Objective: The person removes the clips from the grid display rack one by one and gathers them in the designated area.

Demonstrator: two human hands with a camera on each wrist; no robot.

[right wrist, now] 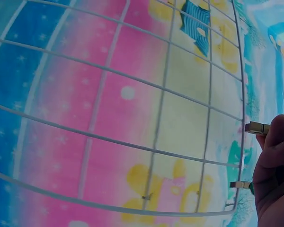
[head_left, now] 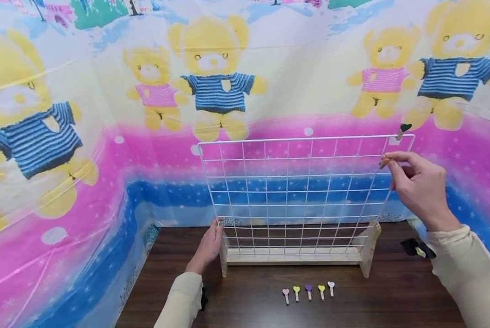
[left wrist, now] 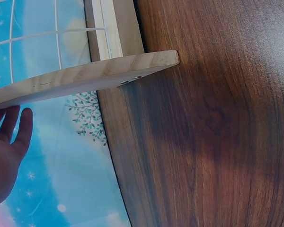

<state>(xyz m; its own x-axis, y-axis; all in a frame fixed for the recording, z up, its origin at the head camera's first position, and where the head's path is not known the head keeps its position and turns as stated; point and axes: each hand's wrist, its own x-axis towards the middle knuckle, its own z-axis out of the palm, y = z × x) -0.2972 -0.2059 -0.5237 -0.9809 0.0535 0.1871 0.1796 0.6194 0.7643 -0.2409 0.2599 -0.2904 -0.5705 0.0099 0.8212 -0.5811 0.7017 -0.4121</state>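
Note:
In the head view my right hand [head_left: 421,184] pinches a small wooden clothespin [right wrist: 256,127] between thumb and forefinger, beside the upper right of a white wire grid [head_left: 286,191]. Its jaw end points at the grid's top wire in the right wrist view, with a small space between them. A clothespin with a dark green heart [head_left: 404,130] is clipped on that wire near the right corner. At the other end my left hand [head_left: 208,243] touches the outer side of the left wooden upright [left wrist: 85,75], fingers fairly straight. Its thumb is hidden in the left wrist view.
Several heart clothespins, among them a purple one [head_left: 308,291], lie in a row on the brown table [head_left: 253,296] before the stand's wooden base [head_left: 294,258]. A black item [head_left: 417,248] is by the right sleeve. A bear-print cloth [head_left: 302,82] hangs behind.

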